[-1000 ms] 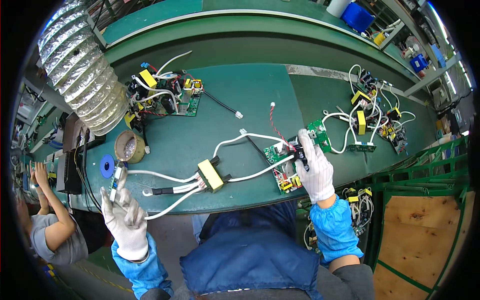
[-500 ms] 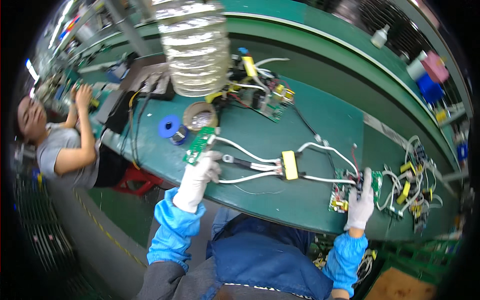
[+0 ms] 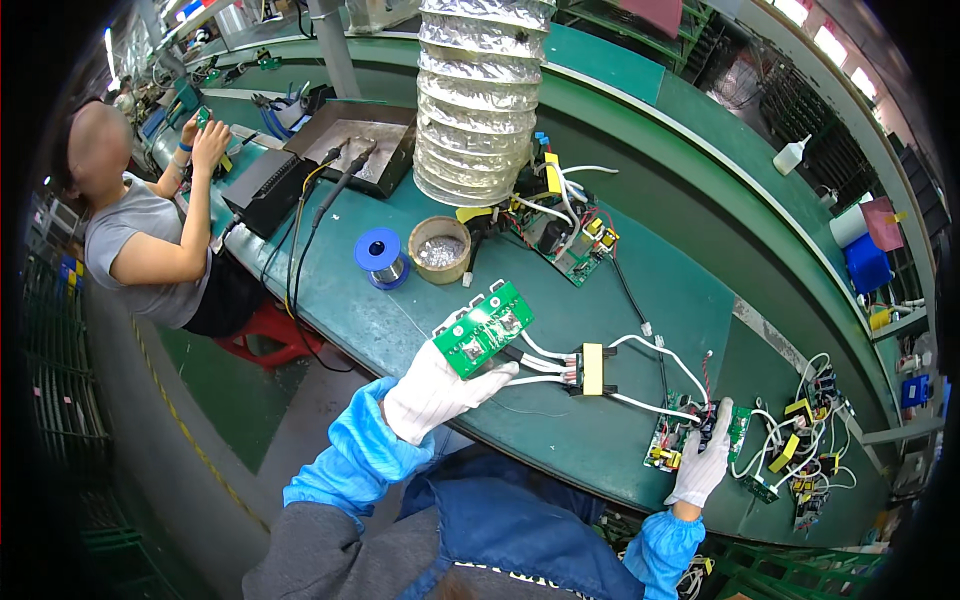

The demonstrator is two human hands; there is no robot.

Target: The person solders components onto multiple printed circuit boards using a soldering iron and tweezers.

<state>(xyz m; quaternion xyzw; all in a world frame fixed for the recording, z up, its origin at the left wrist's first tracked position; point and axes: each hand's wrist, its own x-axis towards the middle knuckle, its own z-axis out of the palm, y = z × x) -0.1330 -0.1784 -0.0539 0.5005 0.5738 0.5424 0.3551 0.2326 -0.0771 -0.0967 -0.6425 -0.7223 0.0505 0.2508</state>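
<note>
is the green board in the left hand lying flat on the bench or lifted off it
Lifted. The left hand holds the green circuit board by its near edge, tilted above the green bench, its white wires trailing to the yellow transformer.

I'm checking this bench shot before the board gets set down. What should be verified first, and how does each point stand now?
1. Left hand grips the green board: ok, held at its lower edge.
2. Right hand steadies the second board: ok, resting on it.
3. White wires run untangled to the yellow transformer: ok.
4. Bench under the board is bare: ok.
5. Solder spool and tin stand clear: ok.
6. Solder joints sound: cannot tell.
</note>
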